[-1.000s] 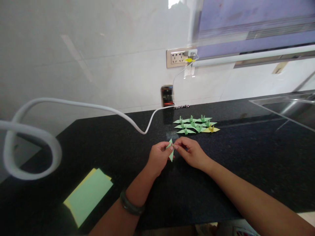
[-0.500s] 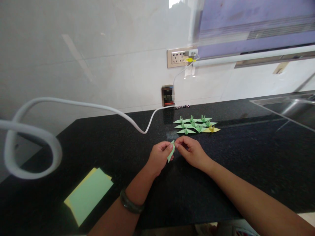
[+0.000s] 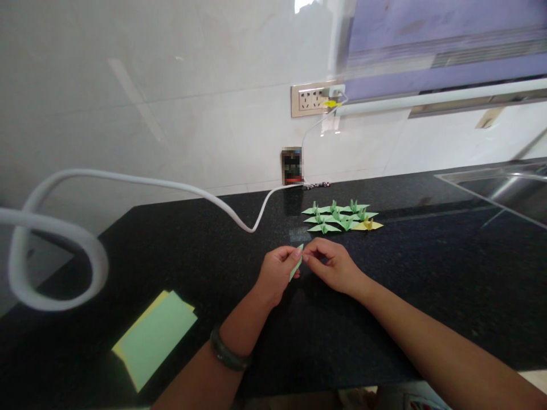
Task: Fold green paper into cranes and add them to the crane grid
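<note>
A small folded piece of green paper (image 3: pixel 296 269) is pinched between the thumb and fingers of my left hand (image 3: pixel 277 273). From the right, my right hand (image 3: pixel 331 263) has its thumb and forefinger closed at the paper's edge; its other fingers are curled. Just behind my hands, several green paper cranes (image 3: pixel 323 228) stand in rows with their wings spread. A yellow paper crane (image 3: pixel 368 225) sits at the front right of the group. Left of my forearm lies a stack of green and yellow paper sheets (image 3: pixel 156 339).
The black countertop (image 3: pixel 205 250) runs along a tiled wall. A thick white cable (image 3: pixel 188 189) loops over its left side to a phone-like device (image 3: pixel 292 166) leaning on the wall. A metal sink (image 3: pixel 513 191) is at the right, and a wall socket (image 3: pixel 310 100) is above.
The folded green paper has turned slightly, showing a narrower face, and my right fingertips have shifted a little along its edge. The cranes and the sheets stay put.
</note>
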Demonstrator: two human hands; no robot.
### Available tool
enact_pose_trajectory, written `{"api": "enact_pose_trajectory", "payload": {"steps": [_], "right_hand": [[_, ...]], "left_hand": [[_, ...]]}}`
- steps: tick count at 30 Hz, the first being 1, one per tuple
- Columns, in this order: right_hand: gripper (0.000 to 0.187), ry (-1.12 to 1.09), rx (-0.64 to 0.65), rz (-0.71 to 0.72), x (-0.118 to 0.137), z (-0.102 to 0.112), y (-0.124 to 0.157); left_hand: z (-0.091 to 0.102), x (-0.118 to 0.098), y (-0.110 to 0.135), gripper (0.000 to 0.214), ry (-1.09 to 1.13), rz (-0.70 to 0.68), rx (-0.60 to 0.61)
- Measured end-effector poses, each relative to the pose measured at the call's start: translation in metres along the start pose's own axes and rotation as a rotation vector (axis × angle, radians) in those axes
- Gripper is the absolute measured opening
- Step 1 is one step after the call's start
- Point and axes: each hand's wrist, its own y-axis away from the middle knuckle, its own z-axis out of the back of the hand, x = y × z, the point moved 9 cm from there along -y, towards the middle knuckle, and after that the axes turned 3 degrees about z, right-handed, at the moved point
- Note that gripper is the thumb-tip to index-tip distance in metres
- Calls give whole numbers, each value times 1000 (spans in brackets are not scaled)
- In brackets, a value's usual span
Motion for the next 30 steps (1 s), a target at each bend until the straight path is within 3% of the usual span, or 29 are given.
{"api": "enact_pose_trajectory", "payload": {"steps": [12,22,30], "right_hand": [[7,65,23,9,4,-4,1],[13,29,-59,-69,0,3,1],[19,-73,-97,-155,-14,4,3]], "left_hand": [[5,-4,2,28,-141,-41,-46],[6,-5,2,27,-65,-73,-38],[-4,-10,2,31,18,-63,51]]}}
